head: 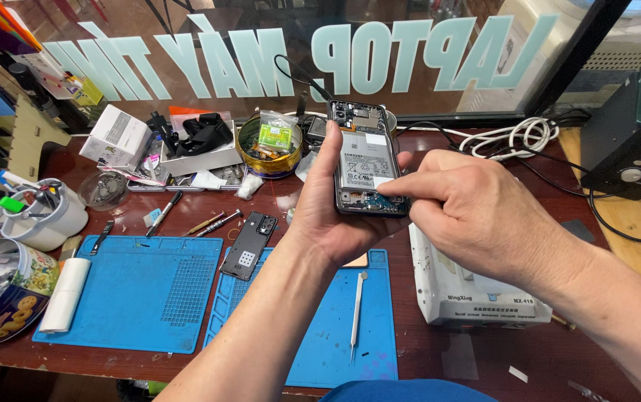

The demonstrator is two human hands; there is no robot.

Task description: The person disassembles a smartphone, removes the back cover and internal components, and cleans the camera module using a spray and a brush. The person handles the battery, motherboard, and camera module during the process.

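**Opened phone held above the repair mats**

While the left hand (328, 216) wraps its grip around the edges of an opened smartphone (367, 160), holding it upright above the counter (425, 350), the right hand (469, 212) has its fingers curled together and presses its fingertips (384, 187) against the lower end of the phone's exposed interior. The phone's back is off: a flat grey battery fills the middle, with a dark circuit board and camera modules above and a small blue-green board below.

Under the hands lie two blue rubbery mats (142, 290), one with a fine grid of small pits. A detached black back cover (250, 244) rests between them, glossy, with camera holes. A slim white spudger (357, 313) lies on the nearer mat. A white boxy device (469, 294) sits under the right wrist, partly covered by it.

The counter is dark reddish wood, scuffed. A white mug (49, 216) holds tools; a round brass-coloured tin (270, 149) holds small plastic bags. Behind stands a glass pane with pale mirrored lettering.

What the fingertips pinch, if anything, cannot be made out. A printed biscuit tin (0, 294) is cut off at the left edge.
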